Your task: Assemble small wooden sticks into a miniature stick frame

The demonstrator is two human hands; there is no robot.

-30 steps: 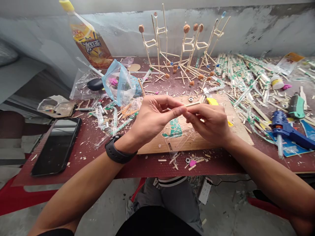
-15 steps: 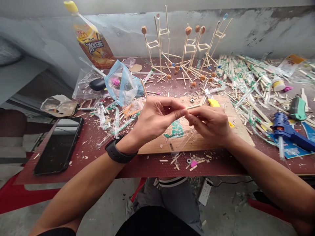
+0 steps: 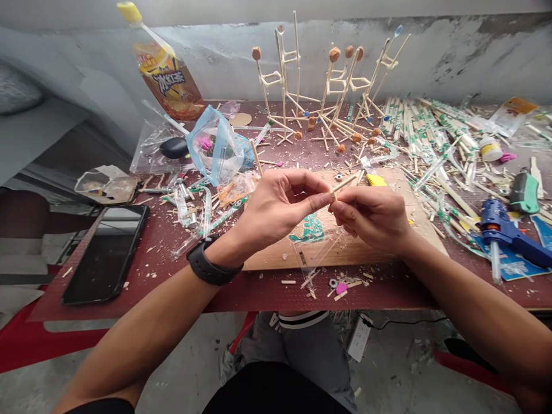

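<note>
Over the wooden board (image 3: 276,253), my left hand (image 3: 280,201) and my right hand (image 3: 373,218) meet fingertip to fingertip. Both pinch a thin wooden stick (image 3: 345,182) whose visible part points up and right; its lower end is covered by my fingers. Another thin stick (image 3: 256,156) rises from behind my left hand, and I cannot tell whether that hand holds it. A yellow-handled tool (image 3: 376,180) and a metal nut (image 3: 338,175) lie on the board just beyond my hands. Beneath them is a patch of green pieces (image 3: 311,228).
Behind stand stick structures (image 3: 282,86) with orange lumps. A bottle (image 3: 166,75), a blue-edged bag (image 3: 215,144) and a phone (image 3: 106,253) are left. Wrapped sticks (image 3: 414,123), a green-and-grey tool (image 3: 524,192) and a blue glue gun (image 3: 495,221) are right.
The stick at my fingertips now slants up more steeply, and my right fingers have shifted slightly. The whole view has moved a little, with both hands still together.
</note>
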